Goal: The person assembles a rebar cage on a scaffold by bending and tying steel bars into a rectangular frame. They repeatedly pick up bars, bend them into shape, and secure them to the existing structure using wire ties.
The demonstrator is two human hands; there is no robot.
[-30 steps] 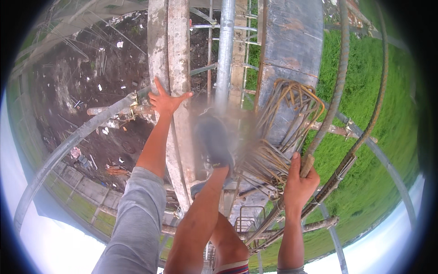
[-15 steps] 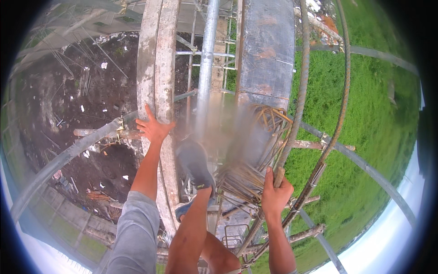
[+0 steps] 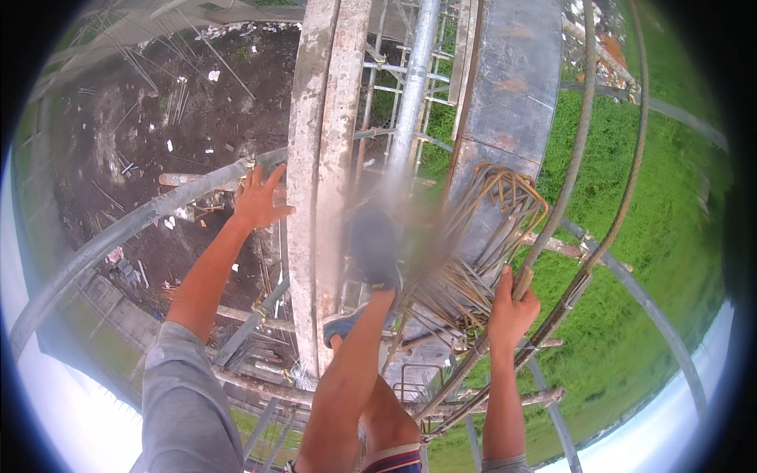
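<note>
My left hand (image 3: 259, 203) is open with fingers spread, just left of a long pale, mottled beam (image 3: 309, 158). Its fingertips are close to a grey scaffold pipe (image 3: 177, 201); whether they touch it I cannot tell. On the right, my right hand (image 3: 512, 311) is wrapped round a long ribbed steel bar (image 3: 581, 134). Beside that hand lies a pile of bent rebar stirrups (image 3: 465, 288), partly rusty, on a dark panel (image 3: 509, 102). My leg is stretched forward between my hands, its dark shoe (image 3: 373, 240) blurred near the beam.
A second rebar (image 3: 627, 205) curves along the right side. An upright metal pipe (image 3: 416, 87) and scaffold frames stand in the gap between beam and panel. Far below are dark soil (image 3: 134, 118) with scattered debris at left and green grass (image 3: 607, 315) at right.
My left hand has come off the pale beam to its left side, toward the scaffold pipe. The whole scene has shifted rightward in view. My right hand still holds the steel bar.
</note>
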